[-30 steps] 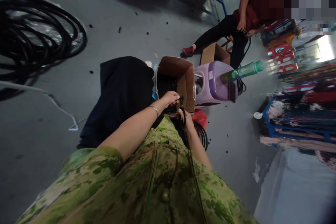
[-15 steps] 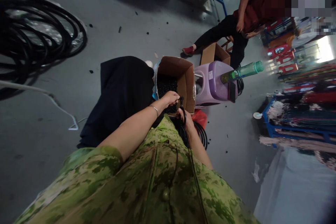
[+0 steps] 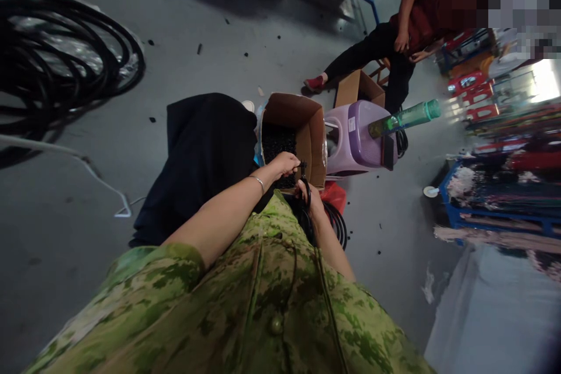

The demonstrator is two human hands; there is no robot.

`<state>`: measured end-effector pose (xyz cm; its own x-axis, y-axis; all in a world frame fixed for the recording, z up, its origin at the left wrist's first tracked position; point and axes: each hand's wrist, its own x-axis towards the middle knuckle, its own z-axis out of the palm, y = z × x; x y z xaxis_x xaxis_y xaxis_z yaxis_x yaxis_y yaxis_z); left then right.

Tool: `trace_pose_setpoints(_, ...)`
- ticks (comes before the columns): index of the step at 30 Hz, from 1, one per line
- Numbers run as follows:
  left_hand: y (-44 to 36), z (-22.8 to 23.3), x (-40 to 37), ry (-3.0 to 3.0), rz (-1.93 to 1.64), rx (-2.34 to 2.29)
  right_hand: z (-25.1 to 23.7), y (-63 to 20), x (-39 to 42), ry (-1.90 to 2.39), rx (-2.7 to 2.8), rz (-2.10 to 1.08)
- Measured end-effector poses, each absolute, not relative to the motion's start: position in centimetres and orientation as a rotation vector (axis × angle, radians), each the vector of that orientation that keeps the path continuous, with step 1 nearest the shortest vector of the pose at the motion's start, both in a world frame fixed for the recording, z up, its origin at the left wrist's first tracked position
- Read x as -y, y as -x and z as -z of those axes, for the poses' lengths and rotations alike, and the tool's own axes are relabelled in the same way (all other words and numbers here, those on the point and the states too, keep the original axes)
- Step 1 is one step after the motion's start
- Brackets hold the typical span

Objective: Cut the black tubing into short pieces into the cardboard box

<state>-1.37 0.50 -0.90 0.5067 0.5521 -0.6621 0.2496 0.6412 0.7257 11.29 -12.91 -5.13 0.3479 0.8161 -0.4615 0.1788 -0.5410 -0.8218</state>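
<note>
My left hand [image 3: 285,163], with a bracelet at the wrist, is closed in a pinch on a small black piece [image 3: 301,164] over the cardboard box [image 3: 312,146]. Just to the right and nearer to me, my right hand [image 3: 312,197] is closed round what look like black scissors [image 3: 306,188]. A dark loop shows beside its fingers, and the tip end points up to the pinched piece, apparently touching it. Many small black pieces [image 3: 278,141] lie in the box below. Fingers partly hide the scissors and the piece.
A purple-and-white plastic stool [image 3: 363,140] carries a green bottle [image 3: 407,118]. Coiled black tubing [image 3: 338,227] and a red bag [image 3: 333,194] lie beside my right forearm. A bigger black coil [image 3: 127,52] is at left. A seated person [image 3: 407,41] is at upper right.
Both hands stay in nearly the same place over the box, with only a slight shift at the pinched piece. The seated person's hands have moved a little.
</note>
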Motion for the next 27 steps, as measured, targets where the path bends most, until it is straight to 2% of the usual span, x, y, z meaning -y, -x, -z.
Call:
trace_pose_setpoints(9, 1.1, 1.5, -0.6, -0.894, -0.212, -1.087, 4.9, -10.9, 13.3, 2.122, 1.041, -1.012)
trace_pose_setpoints(27, 1.0, 1.8, -0.5, -0.913, -0.238, -1.108, 6.7, -9.0, 13.7, 2.158, 0.868, -0.953)
